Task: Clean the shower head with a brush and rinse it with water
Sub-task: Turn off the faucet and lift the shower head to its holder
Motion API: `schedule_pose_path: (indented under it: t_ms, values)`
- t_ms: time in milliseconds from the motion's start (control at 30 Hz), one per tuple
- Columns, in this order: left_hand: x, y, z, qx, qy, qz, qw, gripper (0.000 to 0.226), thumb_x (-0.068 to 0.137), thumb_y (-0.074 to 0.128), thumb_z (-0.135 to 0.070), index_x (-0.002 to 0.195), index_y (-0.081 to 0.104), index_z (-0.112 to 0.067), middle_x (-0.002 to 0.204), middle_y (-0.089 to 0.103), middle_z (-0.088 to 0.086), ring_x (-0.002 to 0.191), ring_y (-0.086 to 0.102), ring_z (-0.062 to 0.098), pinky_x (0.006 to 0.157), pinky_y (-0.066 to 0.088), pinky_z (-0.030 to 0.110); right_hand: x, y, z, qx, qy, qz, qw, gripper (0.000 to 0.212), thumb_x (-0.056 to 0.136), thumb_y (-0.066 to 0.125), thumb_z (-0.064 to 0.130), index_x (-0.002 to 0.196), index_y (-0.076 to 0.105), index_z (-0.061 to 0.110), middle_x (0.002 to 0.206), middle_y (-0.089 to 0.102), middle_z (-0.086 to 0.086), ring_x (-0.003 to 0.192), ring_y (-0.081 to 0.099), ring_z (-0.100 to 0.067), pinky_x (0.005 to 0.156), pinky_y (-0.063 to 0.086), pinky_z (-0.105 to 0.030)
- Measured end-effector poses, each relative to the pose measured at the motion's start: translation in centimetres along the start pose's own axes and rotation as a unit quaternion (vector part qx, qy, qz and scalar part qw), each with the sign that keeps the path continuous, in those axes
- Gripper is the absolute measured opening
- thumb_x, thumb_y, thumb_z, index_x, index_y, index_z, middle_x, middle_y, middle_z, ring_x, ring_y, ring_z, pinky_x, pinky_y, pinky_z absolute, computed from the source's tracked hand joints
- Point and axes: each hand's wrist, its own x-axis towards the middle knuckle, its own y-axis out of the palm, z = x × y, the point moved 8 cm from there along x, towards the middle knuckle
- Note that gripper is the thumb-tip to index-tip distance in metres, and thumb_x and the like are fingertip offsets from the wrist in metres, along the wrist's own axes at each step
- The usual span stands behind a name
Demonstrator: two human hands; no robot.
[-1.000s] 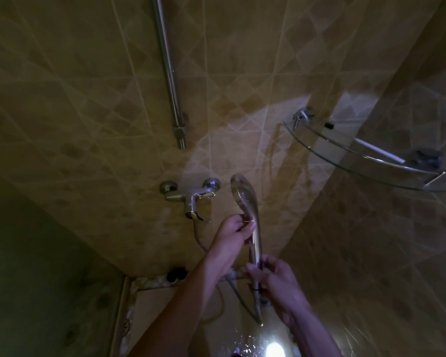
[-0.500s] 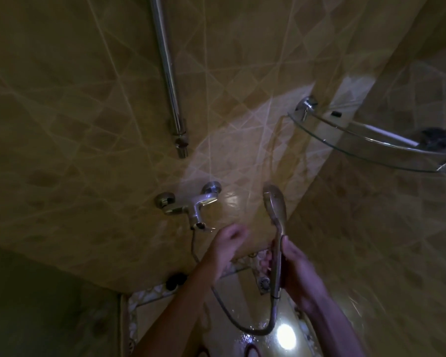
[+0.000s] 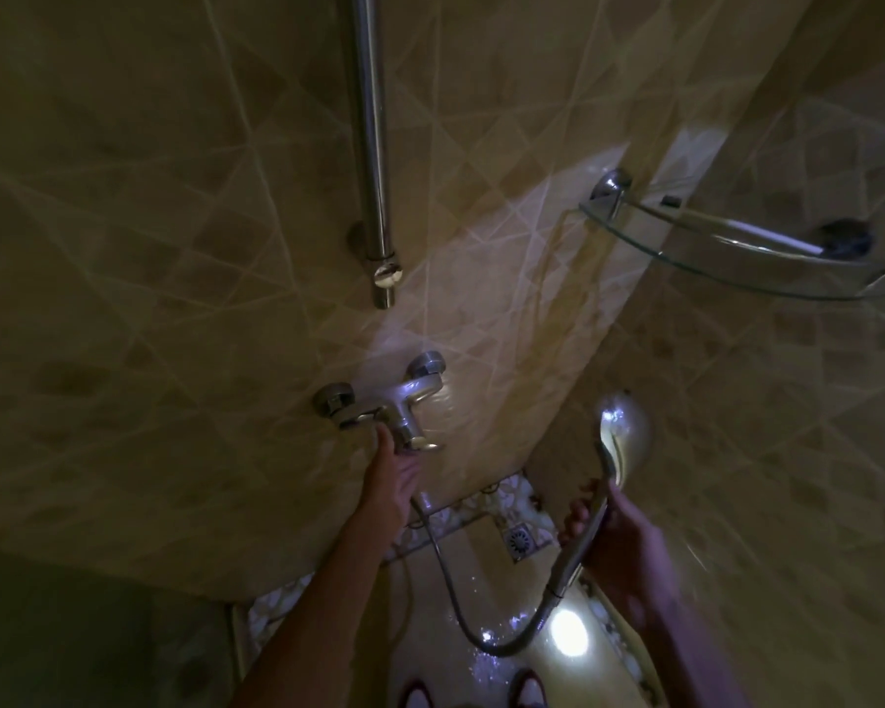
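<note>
Gripping shower head [image 3: 624, 431] handle: right hand [image 3: 619, 544] | left hand [image 3: 397, 475] fingers touching faucet [image 3: 394, 411], grip unclear

Chrome shower head [image 3: 626, 435], lower right of frame, round head tilted up and rightward, glinting in dim light. Slim handle running down-left from it, gripped in right hand [image 3: 615, 544]. Ribbed metal hose [image 3: 486, 641] looping from handle's base down across bottom centre, then up-left toward lower centre. No brush in view.
</note>
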Motion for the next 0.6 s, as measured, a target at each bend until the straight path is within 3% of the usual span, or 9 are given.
schedule_pose_path:
  t_ms: [67, 133, 233, 333, 400, 500, 600]
  values:
    - [0.4, 0.5, -0.1, -0.012, 0.004, 0.001, 1.000, 0.103, 0.073, 0.044, -0.075, 0.139, 0.038, 0.004, 0.138, 0.048, 0.023, 0.130, 0.046, 0.031, 0.116, 0.028, 0.038, 0.0, -0.3, 0.1, -0.003, 0.023, -0.017, 1.000, 0.046, 0.090, 0.048, 0.059, 0.095, 0.059, 0.014, 0.071, 0.047, -0.004, 0.062, 0.045, -0.019, 0.070, 0.039, -0.037]
    - [0.5, 0.9, -0.1, -0.025, 0.013, 0.008, 1.000, 0.097, 0.075, 0.048, -0.072, 0.138, 0.040, 0.001, 0.135, 0.050, 0.025, 0.127, 0.049, 0.030, 0.115, 0.030, 0.039, 0.1, -0.9, 0.6, -0.022, 0.031, -0.048, 0.998, 0.060, 0.087, 0.044, 0.071, 0.090, 0.059, 0.013, 0.068, 0.049, -0.004, 0.060, 0.046, -0.020, 0.068, 0.039, -0.036]
    - [0.8, 1.1, 0.2, -0.028, 0.023, 0.032, 0.999, 0.084, 0.080, 0.048, -0.068, 0.137, 0.042, -0.007, 0.134, 0.052, 0.020, 0.127, 0.048, 0.029, 0.115, 0.029, 0.040, 0.4, -2.4, 1.1, -0.052, 0.030, -0.081, 0.995, 0.061, 0.082, 0.048, 0.074, 0.081, 0.055, 0.014, 0.069, 0.048, -0.004, 0.060, 0.044, -0.019, 0.065, 0.036, -0.035]
    - [1.2, 1.3, 0.7, -0.030, 0.029, 0.057, 0.998, 0.088, 0.074, 0.052, -0.072, 0.136, 0.044, -0.010, 0.131, 0.055, 0.017, 0.126, 0.049, 0.026, 0.116, 0.028, 0.041, 0.6, -4.1, 1.8, -0.066, 0.015, -0.096, 0.993, 0.056, 0.082, 0.054, 0.070, 0.090, 0.056, 0.014, 0.071, 0.046, -0.003, 0.062, 0.042, -0.017, 0.065, 0.037, -0.033]
    - [1.5, 1.5, 1.0, -0.053, 0.032, 0.064, 0.996, 0.080, 0.081, 0.049, -0.067, 0.137, 0.043, -0.010, 0.131, 0.055, 0.016, 0.129, 0.046, 0.027, 0.116, 0.025, 0.041, 0.7, -5.3, 2.1, -0.106, 0.019, -0.106, 0.988, 0.055, 0.083, 0.052, 0.068, 0.093, 0.057, 0.014, 0.071, 0.046, -0.002, 0.062, 0.042, -0.017, 0.065, 0.037, -0.033]
    - [2.3, 1.7, 1.5, -0.082, 0.039, 0.059, 0.994, 0.055, 0.087, 0.049, -0.058, 0.108, 0.058, -0.007, 0.117, 0.061, 0.015, 0.129, 0.047, 0.029, 0.116, 0.025, 0.042, 0.7, -7.0, 2.2, -0.155, 0.028, -0.131, 0.979, 0.058, 0.081, 0.052, 0.070, 0.086, 0.058, 0.013, 0.068, 0.048, -0.002, 0.060, 0.045, -0.017, 0.067, 0.038, -0.033]
    - [2.8, 1.8, 1.9, -0.090, 0.040, 0.053, 0.994, 0.046, 0.087, 0.050, -0.057, 0.081, 0.057, -0.013, 0.105, 0.064, 0.011, 0.129, 0.048, 0.029, 0.116, 0.025, 0.043, 0.6, -8.1, 2.4, -0.135, 0.019, -0.139, 0.981, 0.057, 0.083, 0.053, 0.069, 0.094, 0.062, 0.014, 0.069, 0.048, -0.002, 0.060, 0.045, -0.016, 0.065, 0.039, -0.032]
